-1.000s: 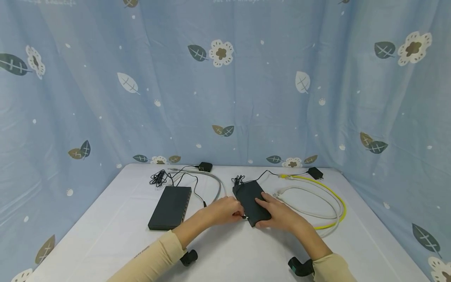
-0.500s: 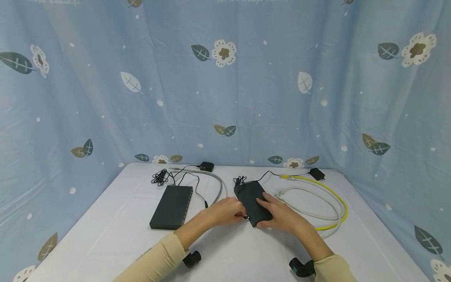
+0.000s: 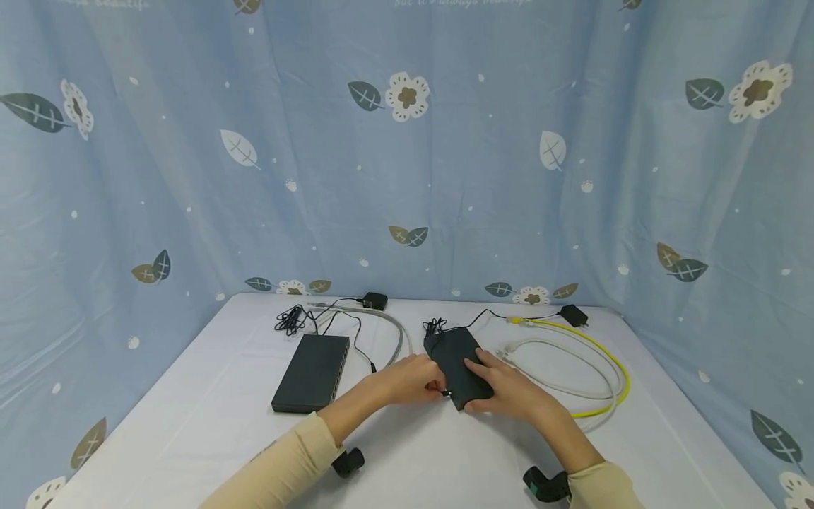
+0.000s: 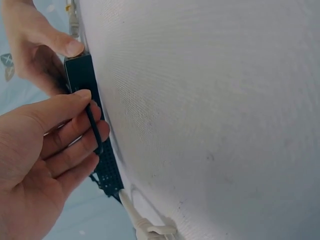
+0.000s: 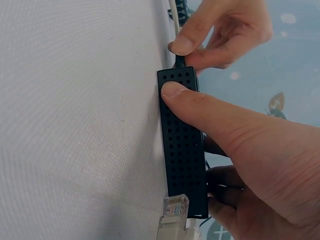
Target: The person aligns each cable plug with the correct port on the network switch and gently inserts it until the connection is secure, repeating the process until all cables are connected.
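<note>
A small black network switch (image 3: 459,359) lies on the table, its vented side (image 5: 182,155) showing in the right wrist view. My right hand (image 3: 505,387) grips it, thumb pressed on the vented side and fingers spread over the top. At the switch's left edge my left hand (image 3: 412,379) pinches a thin black power plug (image 5: 180,61) between thumb and fingers. The plug's tip is right at the end of the switch. In the left wrist view the plug's black cord (image 4: 95,129) runs down across the fingers.
Left of the hands lies a second black network switch (image 3: 311,372), with a power adapter (image 3: 374,301) and grey cable (image 3: 396,332) behind. To the right are yellow (image 3: 620,367) and white (image 3: 566,387) network cables and another adapter (image 3: 574,315). A blue curtain (image 3: 407,177) hangs behind.
The whole head view has shifted slightly. Both hands keep their places at the switch, the left pinching the plug at its edge.
</note>
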Demonstrator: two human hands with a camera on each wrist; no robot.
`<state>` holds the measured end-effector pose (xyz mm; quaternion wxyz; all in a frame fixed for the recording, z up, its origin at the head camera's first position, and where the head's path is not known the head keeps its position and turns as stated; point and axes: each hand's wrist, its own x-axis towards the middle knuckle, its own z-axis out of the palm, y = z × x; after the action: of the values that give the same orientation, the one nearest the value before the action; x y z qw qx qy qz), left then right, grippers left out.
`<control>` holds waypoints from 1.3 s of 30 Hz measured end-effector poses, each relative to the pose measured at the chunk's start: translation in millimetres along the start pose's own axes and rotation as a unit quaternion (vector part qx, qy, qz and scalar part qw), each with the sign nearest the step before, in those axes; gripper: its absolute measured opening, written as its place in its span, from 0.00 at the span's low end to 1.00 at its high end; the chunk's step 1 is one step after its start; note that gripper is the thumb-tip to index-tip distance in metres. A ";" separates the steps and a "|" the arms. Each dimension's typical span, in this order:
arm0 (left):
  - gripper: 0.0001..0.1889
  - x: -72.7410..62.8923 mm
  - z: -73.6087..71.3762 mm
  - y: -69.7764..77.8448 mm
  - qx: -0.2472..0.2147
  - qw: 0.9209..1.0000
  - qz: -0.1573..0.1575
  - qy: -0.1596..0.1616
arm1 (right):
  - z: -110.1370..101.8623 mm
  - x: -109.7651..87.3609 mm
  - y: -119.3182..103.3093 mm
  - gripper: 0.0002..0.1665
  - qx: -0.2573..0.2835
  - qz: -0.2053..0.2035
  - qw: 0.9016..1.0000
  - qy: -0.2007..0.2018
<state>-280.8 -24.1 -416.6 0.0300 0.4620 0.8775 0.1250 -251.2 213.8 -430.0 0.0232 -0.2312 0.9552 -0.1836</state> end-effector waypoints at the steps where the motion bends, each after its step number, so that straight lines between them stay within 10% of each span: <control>1: 0.03 0.2 -0.1 -0.3 -0.001 1.000 0.000 -0.001 | -0.3 0.0 -0.4 0.51 0.000 0.000 1.000 0.000; 19: 0.03 3.0 0.7 3.6 -0.046 0.999 -0.026 0.000 | -0.7 -1.6 -1.7 0.52 -0.002 0.009 1.000 -0.009; 39: 0.08 5.2 -2.0 16.2 0.029 0.999 -0.031 0.011 | -1.2 1.2 -2.7 0.51 -0.011 0.006 1.000 -0.013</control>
<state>-271.1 -11.4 -410.4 0.0106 0.4336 0.8950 0.1038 -251.2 211.4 -427.9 0.0346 -0.2284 0.9580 -0.1699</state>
